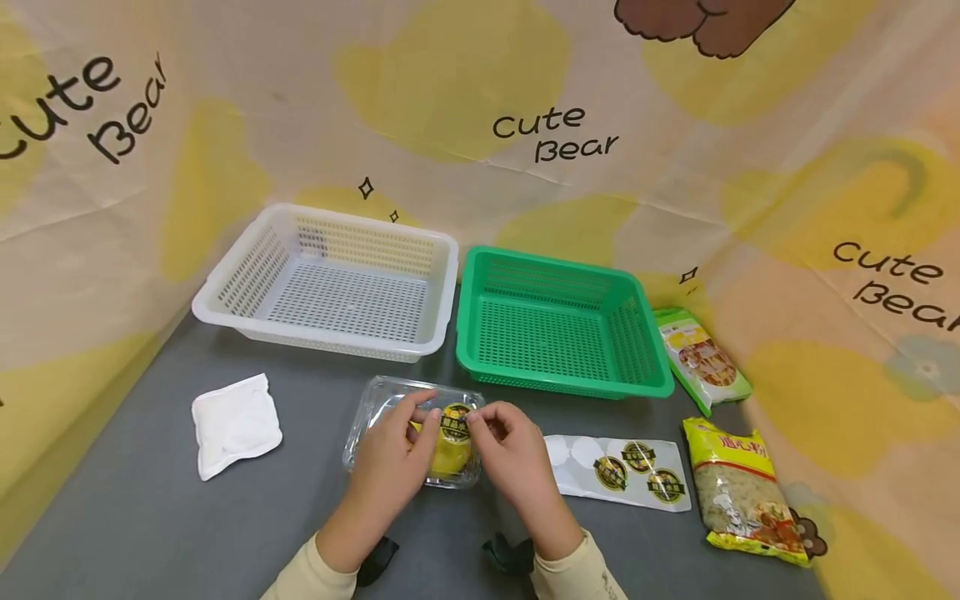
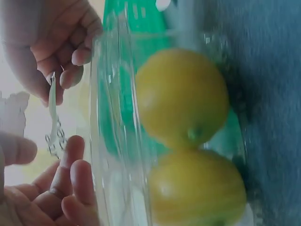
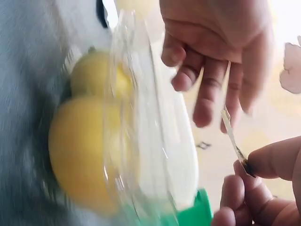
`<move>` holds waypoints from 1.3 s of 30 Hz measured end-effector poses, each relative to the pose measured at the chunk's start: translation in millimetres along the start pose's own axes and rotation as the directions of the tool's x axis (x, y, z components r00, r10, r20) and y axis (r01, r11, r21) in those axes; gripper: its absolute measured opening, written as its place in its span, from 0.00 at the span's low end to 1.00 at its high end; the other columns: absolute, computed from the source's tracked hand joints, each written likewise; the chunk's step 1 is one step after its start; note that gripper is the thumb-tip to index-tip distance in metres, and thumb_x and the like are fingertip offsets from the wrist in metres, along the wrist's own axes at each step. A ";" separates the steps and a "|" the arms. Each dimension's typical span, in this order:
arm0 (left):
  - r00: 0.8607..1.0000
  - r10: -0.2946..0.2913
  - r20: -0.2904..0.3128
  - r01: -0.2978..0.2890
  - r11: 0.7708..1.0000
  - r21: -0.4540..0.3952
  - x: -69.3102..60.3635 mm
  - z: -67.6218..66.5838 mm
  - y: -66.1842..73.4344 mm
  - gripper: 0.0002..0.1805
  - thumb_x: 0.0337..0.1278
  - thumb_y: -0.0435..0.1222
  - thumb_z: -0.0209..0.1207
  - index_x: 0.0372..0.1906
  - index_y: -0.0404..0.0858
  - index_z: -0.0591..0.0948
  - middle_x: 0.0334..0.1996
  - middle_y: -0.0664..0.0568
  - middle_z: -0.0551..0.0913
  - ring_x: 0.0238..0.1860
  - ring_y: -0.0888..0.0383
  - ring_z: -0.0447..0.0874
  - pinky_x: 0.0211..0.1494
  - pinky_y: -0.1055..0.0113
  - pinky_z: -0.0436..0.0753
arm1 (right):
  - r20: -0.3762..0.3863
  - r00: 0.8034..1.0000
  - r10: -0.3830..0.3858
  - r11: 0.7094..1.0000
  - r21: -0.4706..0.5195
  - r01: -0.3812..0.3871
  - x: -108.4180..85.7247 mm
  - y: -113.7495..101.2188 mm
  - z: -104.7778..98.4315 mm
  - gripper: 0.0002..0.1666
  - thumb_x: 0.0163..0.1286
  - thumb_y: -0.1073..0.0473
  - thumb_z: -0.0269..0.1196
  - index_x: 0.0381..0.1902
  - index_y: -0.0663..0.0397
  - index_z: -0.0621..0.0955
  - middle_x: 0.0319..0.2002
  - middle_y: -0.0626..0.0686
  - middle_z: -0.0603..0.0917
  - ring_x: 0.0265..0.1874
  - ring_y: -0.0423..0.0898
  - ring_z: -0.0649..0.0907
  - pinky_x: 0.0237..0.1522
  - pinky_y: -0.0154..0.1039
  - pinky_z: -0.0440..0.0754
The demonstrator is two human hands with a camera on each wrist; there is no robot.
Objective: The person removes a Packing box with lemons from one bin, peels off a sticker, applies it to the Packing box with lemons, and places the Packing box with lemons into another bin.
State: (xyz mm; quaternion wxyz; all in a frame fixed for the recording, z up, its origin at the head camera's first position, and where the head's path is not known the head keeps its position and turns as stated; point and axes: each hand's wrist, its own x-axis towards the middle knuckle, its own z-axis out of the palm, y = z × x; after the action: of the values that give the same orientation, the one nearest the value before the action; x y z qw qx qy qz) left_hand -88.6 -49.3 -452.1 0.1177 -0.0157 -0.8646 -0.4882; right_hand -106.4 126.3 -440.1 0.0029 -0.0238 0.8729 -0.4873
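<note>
A round dark-and-gold sticker (image 1: 455,422) is pinched at its edge between the thumb and fingers of my right hand (image 1: 517,457). In the right wrist view the sticker (image 3: 235,143) appears edge-on, above the clear box. My left hand (image 1: 393,454) is just left of it, thumb and fingers apart, holding nothing. Beneath both hands is the clear plastic box (image 1: 360,429); the left wrist view shows two yellow fruits, one (image 2: 183,96) beside the other (image 2: 197,188), through its wall. The white sticker sheet (image 1: 622,492) lies right of the box, bearing several stickers.
At the back stand a white basket (image 1: 330,337) and a green basket (image 1: 555,385). A white packet (image 1: 236,425) lies at the left. On the right are a green-edged food bag (image 1: 705,362) and a yellow food bag (image 1: 742,492). Printed cloth (image 1: 450,100) surrounds the grey table (image 1: 150,517).
</note>
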 end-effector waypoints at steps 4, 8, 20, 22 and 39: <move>1.000 -0.027 -0.012 0.028 1.000 0.006 4.2 -5.6 -5.4 0.18 0.69 0.37 0.68 0.61 0.43 0.86 0.36 0.57 0.86 0.29 0.62 0.76 0.29 0.64 0.75 | -0.007 1.000 -0.018 0.999 -0.050 0.017 4.2 -2.2 15.0 0.10 0.74 0.50 0.69 0.35 0.49 0.89 0.32 0.44 0.81 0.34 0.43 0.77 0.35 0.39 0.78; 0.997 0.040 -0.059 -0.034 0.995 0.094 5.1 -7.2 -10.6 0.15 0.63 0.32 0.71 0.54 0.41 0.88 0.32 0.57 0.84 0.31 0.59 0.75 0.32 0.62 0.74 | -0.028 0.996 -0.085 0.980 -0.180 0.079 7.5 0.4 26.3 0.10 0.73 0.50 0.70 0.32 0.46 0.88 0.29 0.41 0.79 0.33 0.42 0.75 0.34 0.39 0.75; 0.916 0.366 -0.163 -0.279 0.875 0.396 7.8 5.8 -36.8 0.08 0.53 0.30 0.76 0.39 0.37 0.90 0.37 0.46 0.89 0.36 0.45 0.77 0.38 0.53 0.77 | -0.080 0.958 -0.276 0.850 -0.486 0.205 13.9 7.8 46.9 0.12 0.67 0.49 0.75 0.29 0.46 0.85 0.28 0.43 0.78 0.31 0.45 0.74 0.40 0.46 0.74; 0.921 0.347 -0.175 -0.254 0.878 0.406 8.4 6.6 -40.1 0.10 0.52 0.32 0.77 0.40 0.38 0.90 0.42 0.44 0.87 0.41 0.41 0.77 0.41 0.48 0.75 | -0.096 0.957 -0.273 0.850 -0.490 0.194 13.6 9.5 49.3 0.12 0.66 0.49 0.76 0.34 0.47 0.85 0.31 0.45 0.78 0.34 0.46 0.74 0.40 0.46 0.73; 0.991 0.027 -0.132 0.004 0.973 0.230 6.2 -6.2 -51.9 0.32 0.57 0.39 0.78 0.65 0.34 0.81 0.70 0.32 0.70 0.67 0.29 0.64 0.61 0.33 0.69 | -0.032 0.972 -0.234 0.865 -0.463 0.193 -3.6 9.7 51.8 0.18 0.72 0.52 0.71 0.58 0.36 0.90 0.76 0.57 0.70 0.70 0.63 0.67 0.62 0.69 0.68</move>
State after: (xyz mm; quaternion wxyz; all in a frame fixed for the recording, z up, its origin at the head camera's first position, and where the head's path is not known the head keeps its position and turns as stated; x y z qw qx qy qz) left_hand -100.8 -82.1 -491.3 0.1796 0.0258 -0.9052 -0.3843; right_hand -101.7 87.5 -475.6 -0.0949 -0.0991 0.9541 -0.2662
